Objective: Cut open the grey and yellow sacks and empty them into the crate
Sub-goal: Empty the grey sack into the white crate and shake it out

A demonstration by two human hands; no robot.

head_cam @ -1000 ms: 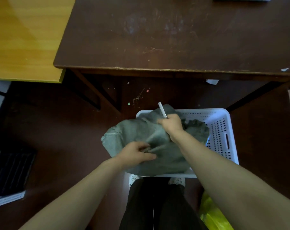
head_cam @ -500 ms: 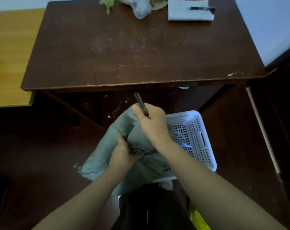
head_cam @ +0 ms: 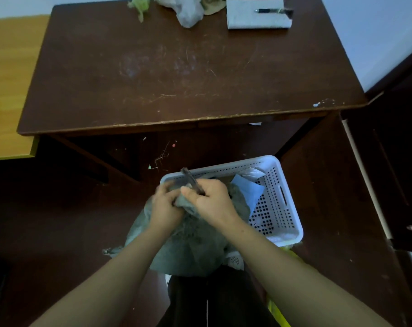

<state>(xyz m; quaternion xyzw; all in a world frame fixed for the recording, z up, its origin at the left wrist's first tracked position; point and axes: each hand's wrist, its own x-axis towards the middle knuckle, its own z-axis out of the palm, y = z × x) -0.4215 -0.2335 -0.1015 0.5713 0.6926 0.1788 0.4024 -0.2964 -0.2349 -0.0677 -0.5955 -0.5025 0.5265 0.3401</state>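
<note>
A crumpled grey sack [head_cam: 188, 246] hangs over the near left corner of the white perforated crate [head_cam: 280, 208] on the floor. My left hand [head_cam: 165, 208] grips a bunched fold of the sack near the crate's rim. My right hand [head_cam: 209, 201] presses against the same fold and holds a thin dark cutter [head_cam: 192, 181], its tip pointing up and away. Blue and white packets [head_cam: 247, 190] lie inside the crate. A strip of the yellow sack [head_cam: 279, 312] shows by my right forearm at the bottom.
A dark brown table [head_cam: 176, 74] stands just beyond the crate, carrying rags [head_cam: 188, 10] and a white pad with a pen [head_cam: 257, 15] at its far edge. A yellow wooden table [head_cam: 9, 90] is on the left. A dark cabinet [head_cam: 393, 161] stands at right.
My view has tilted up, showing more of the table. Both hands moved together onto one fold of the grey sack, which has gathered closer over the crate's corner.
</note>
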